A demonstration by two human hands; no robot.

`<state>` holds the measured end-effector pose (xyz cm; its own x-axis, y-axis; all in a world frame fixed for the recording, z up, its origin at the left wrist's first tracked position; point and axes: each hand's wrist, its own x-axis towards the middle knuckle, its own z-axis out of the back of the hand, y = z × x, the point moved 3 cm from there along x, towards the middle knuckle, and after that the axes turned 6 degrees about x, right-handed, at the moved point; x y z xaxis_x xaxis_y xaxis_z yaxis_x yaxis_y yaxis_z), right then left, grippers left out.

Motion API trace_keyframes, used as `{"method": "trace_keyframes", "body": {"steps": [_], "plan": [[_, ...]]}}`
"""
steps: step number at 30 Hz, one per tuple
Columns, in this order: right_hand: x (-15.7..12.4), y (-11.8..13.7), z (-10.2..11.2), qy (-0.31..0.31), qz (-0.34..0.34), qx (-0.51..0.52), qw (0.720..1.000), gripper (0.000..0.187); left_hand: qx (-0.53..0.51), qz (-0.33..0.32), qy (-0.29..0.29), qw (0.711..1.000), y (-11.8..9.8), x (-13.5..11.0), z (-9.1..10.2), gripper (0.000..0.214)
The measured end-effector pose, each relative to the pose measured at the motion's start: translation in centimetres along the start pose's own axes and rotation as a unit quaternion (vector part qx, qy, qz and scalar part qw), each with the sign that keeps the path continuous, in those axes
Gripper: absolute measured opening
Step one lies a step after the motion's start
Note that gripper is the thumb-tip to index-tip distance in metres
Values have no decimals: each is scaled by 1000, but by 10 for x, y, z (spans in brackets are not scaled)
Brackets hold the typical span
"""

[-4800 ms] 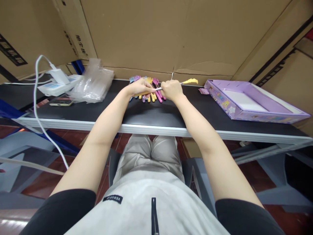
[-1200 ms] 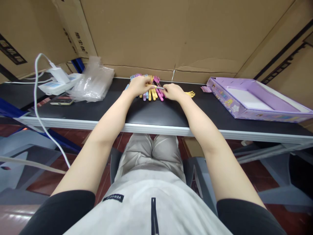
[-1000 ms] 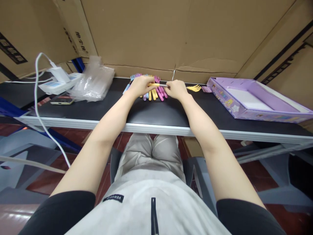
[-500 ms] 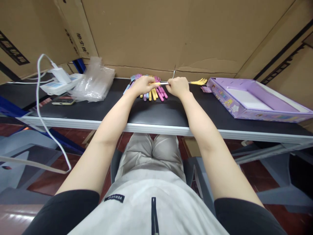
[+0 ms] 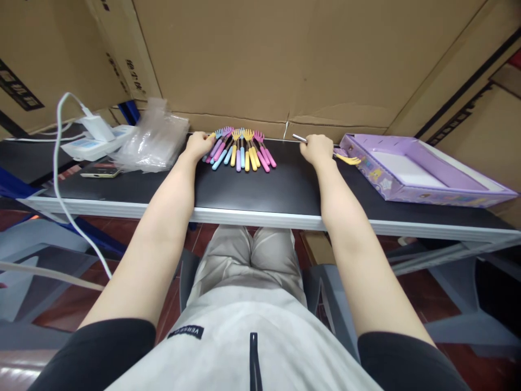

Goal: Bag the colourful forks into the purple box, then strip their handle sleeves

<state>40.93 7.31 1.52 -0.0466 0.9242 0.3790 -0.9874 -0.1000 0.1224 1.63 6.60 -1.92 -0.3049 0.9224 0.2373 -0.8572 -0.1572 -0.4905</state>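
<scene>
My right hand (image 5: pixel 319 149) is closed around a back scratcher with a yellow claw head (image 5: pixel 349 159). Its metal rod (image 5: pixel 300 139) sticks out on the left of the fist, with no handle on that end. My left hand (image 5: pixel 199 145) is closed at the left end of a row of back scratchers (image 5: pixel 242 152). A bit of yellow, which looks like the handle (image 5: pixel 212 135), shows at its fingertips; the rest is hidden. The row lies fanned on the black table (image 5: pixel 264 187), claws to the back, with pink, yellow, blue and purple handles toward me.
A purple open box (image 5: pixel 401 187) stands on the right. On the left lie clear plastic bags (image 5: pixel 152 141), a phone (image 5: pixel 100 170) and a white power strip (image 5: pixel 87 145) with a plugged-in charger, whose cable (image 5: pixel 61 163) hangs over the front edge. Cardboard (image 5: pixel 252 60) walls the back.
My hands have moved far apart, left hand to the left and right hand to the right. The rod that ran between them has come away from the yellow handle.
</scene>
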Motion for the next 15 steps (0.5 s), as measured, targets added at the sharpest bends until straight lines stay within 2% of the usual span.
{"method": "trace_keyframes", "body": {"steps": [2,5,7,11,15], "plan": [[2,11,-5,-4,45,18,999,42,-7,11,-24,1000,-3,1,-1,37],[2,21,-9,4,85,42,995,43,-23,48,-41,998,-2,-1,1,73],[3,22,-10,17,99,54,993,45,-31,65,-38,997,2,-3,3,86],[5,20,-13,20,128,78,988,47,-24,73,-29,997,8,-5,4,89],[5,19,-15,33,129,78,988,49,-9,82,-29,996,15,-1,0,71]]}}
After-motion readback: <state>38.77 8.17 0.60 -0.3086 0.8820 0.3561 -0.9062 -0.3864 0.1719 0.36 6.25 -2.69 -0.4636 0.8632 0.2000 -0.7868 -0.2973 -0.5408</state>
